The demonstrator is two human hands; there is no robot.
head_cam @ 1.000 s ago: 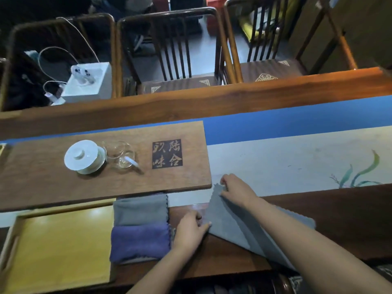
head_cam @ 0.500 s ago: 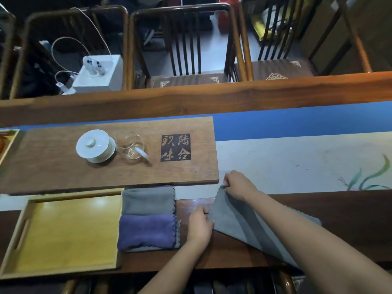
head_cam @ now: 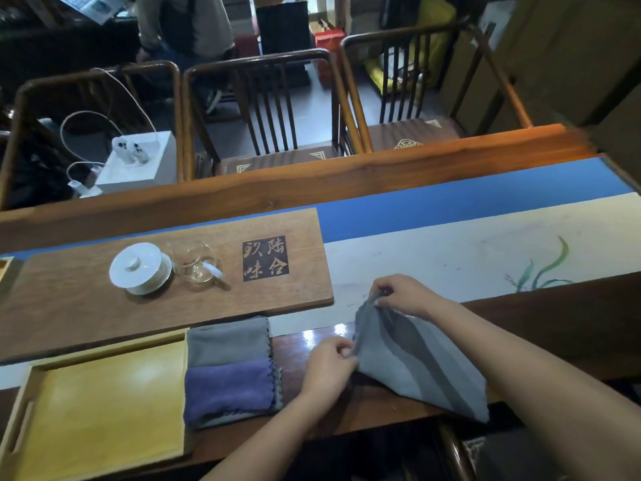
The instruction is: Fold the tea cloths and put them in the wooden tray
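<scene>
We see the grey tea cloth [head_cam: 412, 359] lifted off the counter [head_cam: 572, 324] along its left edge, draping down to the right. The right hand [head_cam: 404, 294] pinches the far corner with closed fingers; the left hand [head_cam: 327, 369] pinches the near corner. Left lie two folded cloths [head_cam: 229, 369], beside the wooden tray [head_cam: 100, 404].

3 cloths: 1 grey cloth [head_cam: 409, 359] pinched in the fingers of both hands, 1 folded grey cloth [head_cam: 227, 343] and 1 purple cloth [head_cam: 229, 387] left of the left fingers [head_cam: 341, 352]. 2 hands: left hand [head_cam: 326, 371], right hand [head_cam: 404, 295]. 1 wooden tray [head_cam: 100, 411]. 1 wooden board [head_cam: 86, 307]. 1 lidded white cup [head_cam: 140, 269]. 1 glass pitcher [head_cam: 196, 263]. 3 chairs past the worktop [head_cam: 555, 324].
</scene>
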